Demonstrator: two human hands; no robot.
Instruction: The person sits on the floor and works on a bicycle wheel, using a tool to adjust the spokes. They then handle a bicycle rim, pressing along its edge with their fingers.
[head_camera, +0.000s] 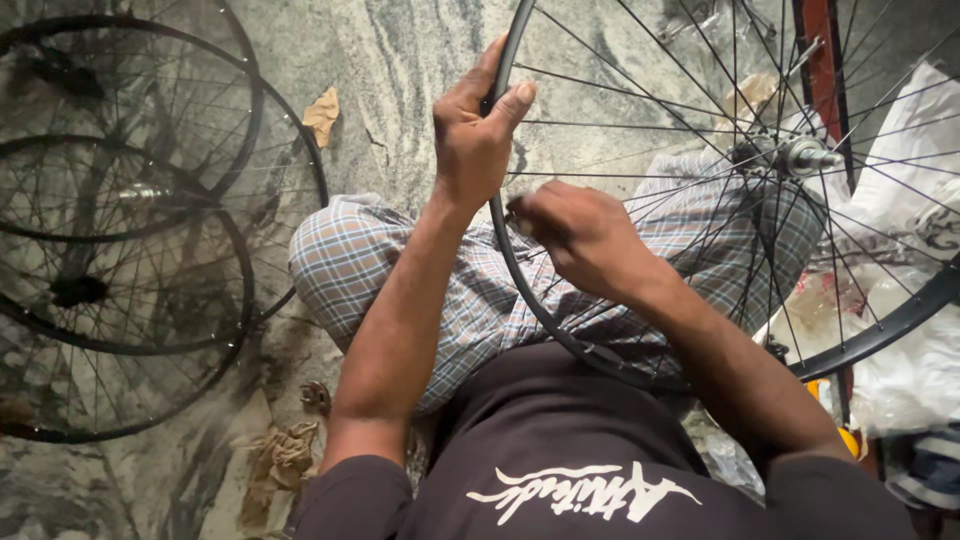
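A black bicycle wheel rim (530, 300) stands upright over the person's lap, its thin spokes (660, 130) running in to a metal hub (800, 155) at the upper right. The lower arc of the rim passes across the checked cloth (380, 260) that covers the knees.

The left hand (478, 130) reaches up from a straight, extended forearm and wraps the rim near its upper left — the fingers are curled closed round the black edge, with the thumb (515, 100) laid along its inner side. The right hand (580, 235) comes in from the right with the elbow bent and the wrist angled down. Its fingers are bunched together in a tight pinch right at the rim, just below the left hand; whatever small part they hold is hidden by the knuckles, so it cannot be told.

Outward from there, the person sits on a grey, veined stone floor (400, 60). To the left, well apart from the hands, several more spoked wheels (120, 230) lie stacked flat on the floor — black rims overlapping. Scraps of crumpled brown paper (322, 115) lie near them. White plastic bags (910, 200) are heaped at the right, behind the spokes.
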